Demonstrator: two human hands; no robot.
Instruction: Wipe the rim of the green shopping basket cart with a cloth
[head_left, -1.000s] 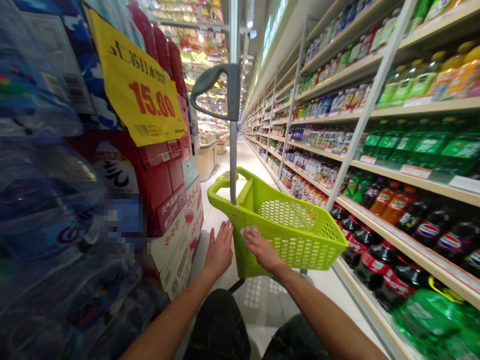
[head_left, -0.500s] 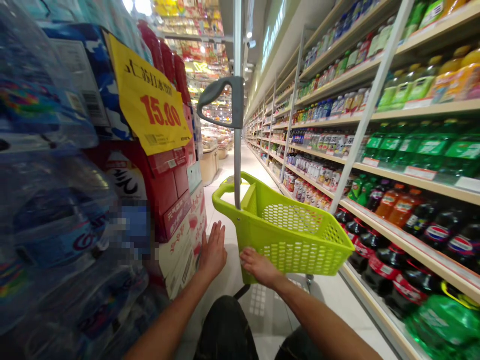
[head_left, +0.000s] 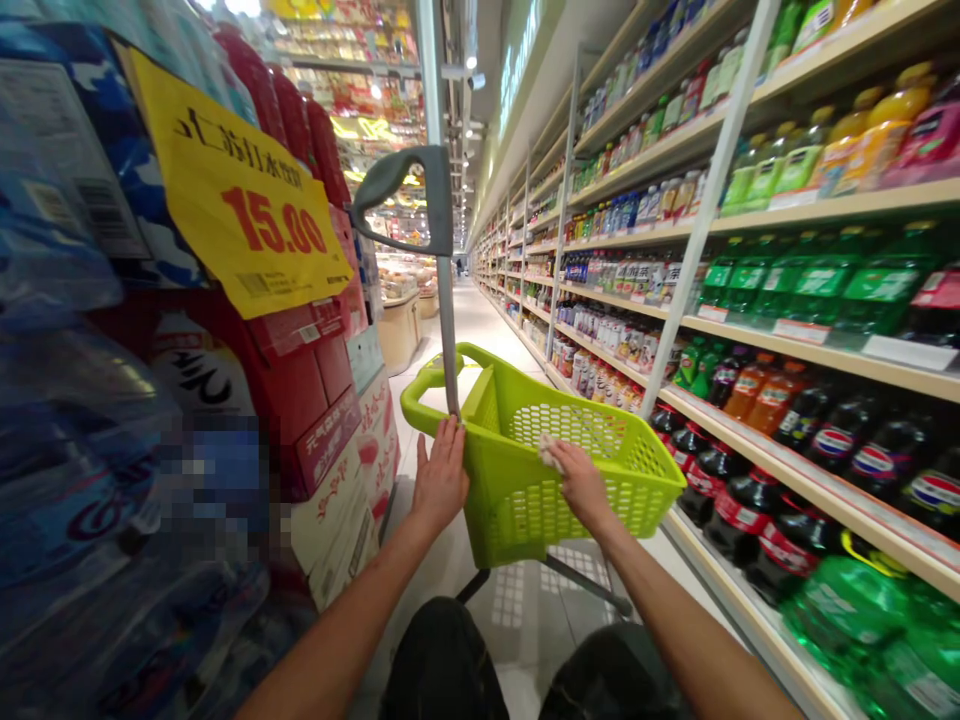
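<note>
A lime-green shopping basket cart (head_left: pixel 510 490) with perforated sides stands in front of my knees. Its metal pole rises to a grey loop handle (head_left: pixel 442 200). My left hand (head_left: pixel 441 480) lies with fingers stretched against the basket's near left corner, just below the foot of the pole. My right hand (head_left: pixel 581 485) is at the near long side, close to the rim. Its fingers are closed on a small crumpled whitish wipe (head_left: pixel 550 450), which appears to touch the basket's side. The palm side of both hands is hidden.
Shelves of bottled drinks (head_left: pixel 817 290) line the right side of the aisle. At the left are stacked drink cartons (head_left: pixel 330 440), wrapped water bottles (head_left: pixel 67 480) and a yellow price sign (head_left: pixel 247 210). The tiled floor (head_left: pixel 487 310) runs away between them.
My left hand has moved up onto the basket's corner from beside it. The right hand has moved right and up along the side to near the rim. The view has shifted slightly right.
</note>
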